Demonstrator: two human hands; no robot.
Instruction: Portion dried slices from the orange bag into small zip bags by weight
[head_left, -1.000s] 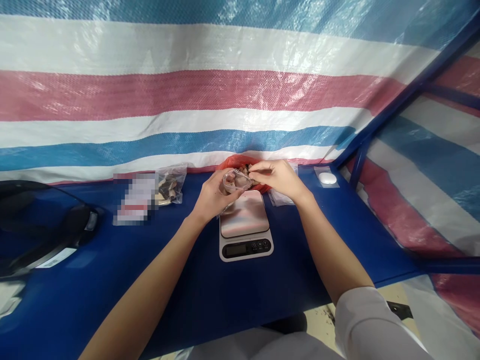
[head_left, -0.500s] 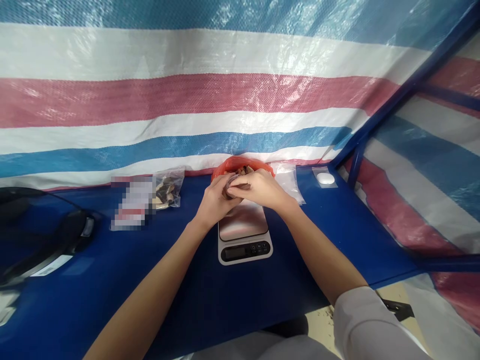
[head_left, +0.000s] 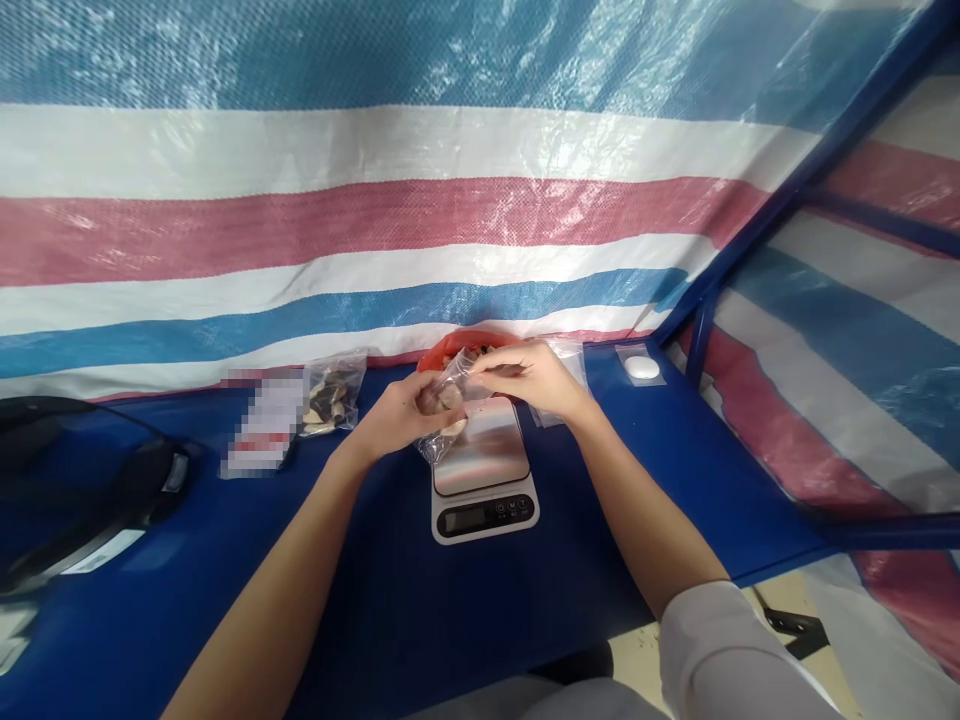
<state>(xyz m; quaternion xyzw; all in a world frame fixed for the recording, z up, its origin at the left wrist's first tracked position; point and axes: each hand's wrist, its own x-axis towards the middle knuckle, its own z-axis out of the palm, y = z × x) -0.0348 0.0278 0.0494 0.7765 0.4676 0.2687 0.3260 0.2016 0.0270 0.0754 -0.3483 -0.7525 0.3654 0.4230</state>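
A clear plastic bag (head_left: 454, 378) with a few pale pieces at its bottom is held above the back of a kitchen scale (head_left: 481, 460). My left hand (head_left: 391, 418) is closed round the bag's lower left side, thumb in front. Fingertips of my right hand (head_left: 534, 378) pinch the bag's upper right edge. Just behind my hands stands an open red plastic bag (head_left: 439, 354) holding brownish pieces, partly hidden by them. The scale's steel plate is partly covered by the held bag, and its display looks dark.
Left of the scale lies a filled clear bag (head_left: 330, 400) beside a blurred-out flat item (head_left: 262, 425). Clear bags (head_left: 571, 358) lie right of the red bag, and a white oval object (head_left: 642, 368) farther right. Black gear (head_left: 142, 485) occupies the left. Striped sheeting (head_left: 360, 225) hangs behind.
My hands have moved apart, and the clear bag now shows between them, its lower end hanging over the scale. The view has tilted slightly upward.
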